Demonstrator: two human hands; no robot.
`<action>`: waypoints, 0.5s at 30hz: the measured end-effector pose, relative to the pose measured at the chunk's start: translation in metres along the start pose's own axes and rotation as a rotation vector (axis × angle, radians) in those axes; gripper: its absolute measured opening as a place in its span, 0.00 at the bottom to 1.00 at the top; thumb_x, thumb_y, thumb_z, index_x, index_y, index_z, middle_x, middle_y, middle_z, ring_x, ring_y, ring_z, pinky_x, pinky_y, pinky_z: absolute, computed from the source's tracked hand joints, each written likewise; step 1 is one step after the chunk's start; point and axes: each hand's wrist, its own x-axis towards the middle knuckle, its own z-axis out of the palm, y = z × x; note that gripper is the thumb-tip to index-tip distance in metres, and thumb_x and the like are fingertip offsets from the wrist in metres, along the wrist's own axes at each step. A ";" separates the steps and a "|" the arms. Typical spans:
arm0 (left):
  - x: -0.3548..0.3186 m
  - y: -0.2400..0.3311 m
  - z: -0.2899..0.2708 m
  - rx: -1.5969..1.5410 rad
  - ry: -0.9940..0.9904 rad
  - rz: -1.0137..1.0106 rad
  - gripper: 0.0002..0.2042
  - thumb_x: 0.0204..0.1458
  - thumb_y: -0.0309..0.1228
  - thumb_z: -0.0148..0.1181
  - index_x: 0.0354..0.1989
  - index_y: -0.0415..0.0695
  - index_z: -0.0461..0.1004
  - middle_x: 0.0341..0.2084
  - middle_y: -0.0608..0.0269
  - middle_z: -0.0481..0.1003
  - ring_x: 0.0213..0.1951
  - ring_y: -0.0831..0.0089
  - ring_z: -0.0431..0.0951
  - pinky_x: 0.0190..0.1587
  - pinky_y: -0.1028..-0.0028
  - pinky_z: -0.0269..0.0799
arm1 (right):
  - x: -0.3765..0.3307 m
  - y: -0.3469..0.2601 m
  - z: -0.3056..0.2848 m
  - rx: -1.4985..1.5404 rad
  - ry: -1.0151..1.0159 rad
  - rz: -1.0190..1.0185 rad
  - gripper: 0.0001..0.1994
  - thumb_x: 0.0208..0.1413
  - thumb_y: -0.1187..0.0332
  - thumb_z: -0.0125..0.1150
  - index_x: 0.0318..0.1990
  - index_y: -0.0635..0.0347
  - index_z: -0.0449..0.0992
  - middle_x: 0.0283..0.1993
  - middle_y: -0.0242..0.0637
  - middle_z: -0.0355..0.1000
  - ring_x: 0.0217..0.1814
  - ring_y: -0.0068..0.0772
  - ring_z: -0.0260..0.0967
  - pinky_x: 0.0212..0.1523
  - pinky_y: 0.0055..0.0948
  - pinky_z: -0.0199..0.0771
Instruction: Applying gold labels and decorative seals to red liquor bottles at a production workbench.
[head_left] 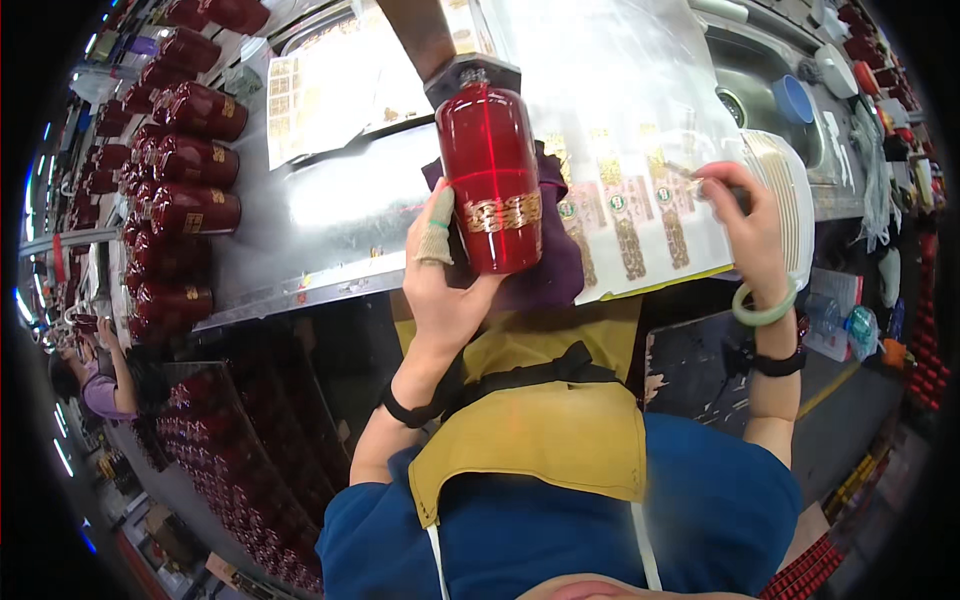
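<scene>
Apparently, decal pick-up was underway: left hand (446, 295) curled its grip round the red bottle (490, 140), over purple cloth (555, 285) at the table (345, 235); right hand (748, 208) pinched a slim tool (681, 171) near gold decals (629, 250). Next seemingly called for precise lifting.

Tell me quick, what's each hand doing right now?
Left hand: holding the red bottle near its base.
Right hand: closed, fingertips pinching a thin tool, too small to name.
</scene>
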 end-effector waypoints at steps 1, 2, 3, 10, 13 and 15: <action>0.000 0.000 0.001 -0.007 0.006 -0.018 0.44 0.40 0.23 0.78 0.70 0.34 0.65 0.68 0.42 0.66 0.66 0.50 0.70 0.67 0.60 0.66 | -0.007 -0.011 0.015 0.071 -0.099 0.041 0.06 0.65 0.73 0.60 0.44 0.66 0.80 0.34 0.28 0.75 0.38 0.16 0.68 0.42 0.20 0.68; 0.000 -0.001 0.002 -0.008 0.019 -0.027 0.44 0.40 0.23 0.78 0.70 0.34 0.65 0.68 0.42 0.66 0.66 0.50 0.70 0.67 0.60 0.66 | -0.012 -0.020 0.031 0.069 -0.134 0.025 0.06 0.65 0.74 0.60 0.44 0.66 0.79 0.34 0.27 0.75 0.37 0.15 0.67 0.41 0.20 0.68; -0.001 -0.001 0.003 0.013 0.032 0.022 0.43 0.39 0.23 0.78 0.69 0.34 0.66 0.67 0.43 0.68 0.65 0.50 0.71 0.66 0.60 0.68 | -0.017 -0.028 0.043 0.103 -0.191 0.093 0.05 0.65 0.74 0.60 0.44 0.66 0.79 0.34 0.26 0.73 0.35 0.14 0.65 0.39 0.20 0.66; -0.002 0.000 0.006 0.077 0.065 0.104 0.43 0.36 0.22 0.78 0.68 0.36 0.68 0.67 0.43 0.68 0.64 0.49 0.72 0.63 0.59 0.71 | -0.033 -0.062 0.100 0.134 -0.324 0.054 0.03 0.62 0.74 0.65 0.38 0.64 0.80 0.31 0.30 0.73 0.29 0.17 0.63 0.31 0.21 0.64; -0.004 0.002 0.004 0.079 0.030 0.048 0.45 0.37 0.23 0.79 0.69 0.35 0.66 0.69 0.42 0.65 0.66 0.48 0.70 0.67 0.58 0.68 | -0.039 -0.066 0.110 0.126 -0.330 -0.219 0.03 0.61 0.76 0.63 0.39 0.65 0.79 0.36 0.36 0.74 0.34 0.29 0.70 0.36 0.26 0.68; -0.007 0.003 0.002 -0.060 -0.025 -0.088 0.46 0.39 0.25 0.80 0.71 0.35 0.63 0.70 0.42 0.64 0.69 0.49 0.67 0.70 0.59 0.64 | -0.039 -0.065 0.110 0.187 -0.342 -0.221 0.02 0.61 0.77 0.63 0.40 0.66 0.79 0.36 0.36 0.74 0.35 0.28 0.70 0.37 0.26 0.68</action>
